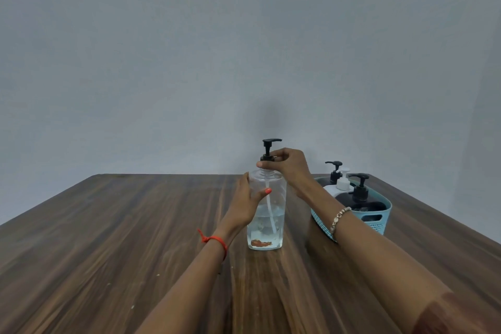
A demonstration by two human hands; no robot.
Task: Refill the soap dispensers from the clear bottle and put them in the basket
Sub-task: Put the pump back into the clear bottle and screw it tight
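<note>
While both hands' grips clasp the half-full clear bottle (267,214), three dispensers (360,192) fill the basket (379,221).

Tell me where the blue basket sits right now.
In the head view, the blue basket sits on the table's right side, behind the right forearm, right of the clear bottle.

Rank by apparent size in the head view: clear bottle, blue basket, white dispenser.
1. Blue basket
2. Clear bottle, near the basket's size but closer, so that order is unsure
3. White dispenser, partly hidden
</note>
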